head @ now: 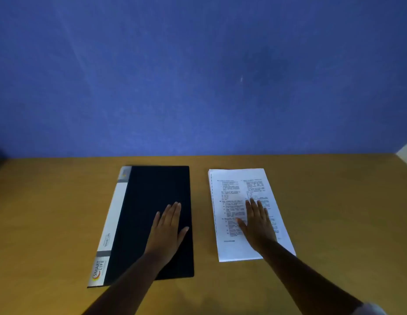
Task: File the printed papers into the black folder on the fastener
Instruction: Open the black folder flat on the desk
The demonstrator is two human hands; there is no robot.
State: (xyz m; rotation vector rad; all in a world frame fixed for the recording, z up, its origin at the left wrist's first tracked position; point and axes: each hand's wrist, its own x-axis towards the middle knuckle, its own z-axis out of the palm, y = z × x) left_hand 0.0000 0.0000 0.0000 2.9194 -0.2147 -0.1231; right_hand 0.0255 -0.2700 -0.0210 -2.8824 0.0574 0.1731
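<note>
A blue wall backs the wooden desk (61,212). The closed black folder (152,201) lies at 9 o'clock of the papers (229,178). Left hand (167,233) and right hand (258,226) rest flat, grasping nothing. The cover looks stiff — lift its right edge; the sheets look light and slippery — square them first.

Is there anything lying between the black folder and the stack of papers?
No: the head view shows only bare wooden table between black folder and papers.

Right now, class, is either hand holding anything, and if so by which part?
Nothing is held. The left hand lies flat on the closed black folder; the right hand lies flat on the white printed papers.
</note>
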